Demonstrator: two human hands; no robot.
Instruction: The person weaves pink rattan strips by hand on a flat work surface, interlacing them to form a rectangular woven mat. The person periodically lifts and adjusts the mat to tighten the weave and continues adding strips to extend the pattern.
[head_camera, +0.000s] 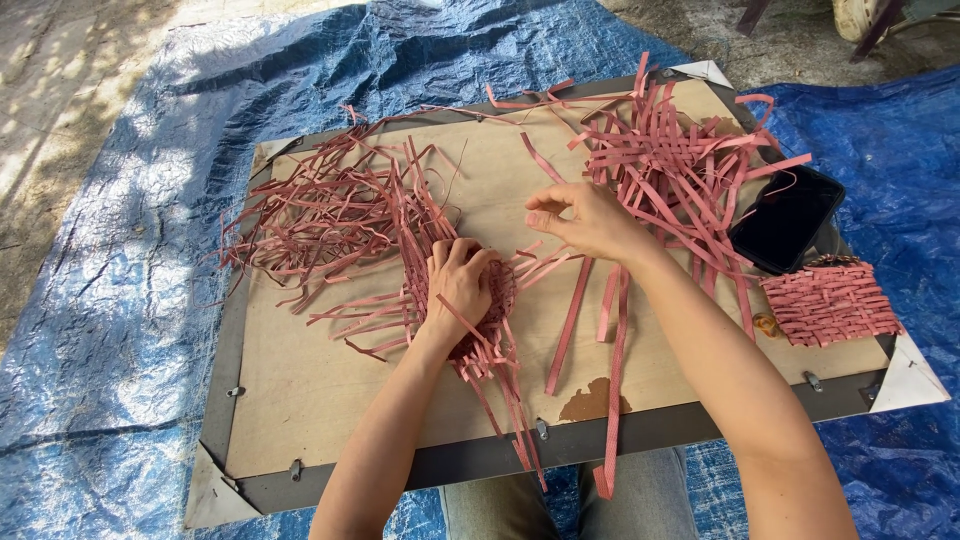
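A half-woven mat (490, 300) of pinkish-red strips lies mid-board (320, 390). The left hand (458, 285) presses flat on it, fingers curled over; the right hand (590, 220) above pinches one strip (540, 160).

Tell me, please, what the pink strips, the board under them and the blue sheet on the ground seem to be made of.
The pink strips look like matte paper or thin plant fibre: flat, creased, easily bent. The board looks like unpainted plywood or hardboard in a dark frame: a plain tan face with metal clips. The blue sheet looks like woven plastic tarpaulin: crinkled and shiny in the sun.
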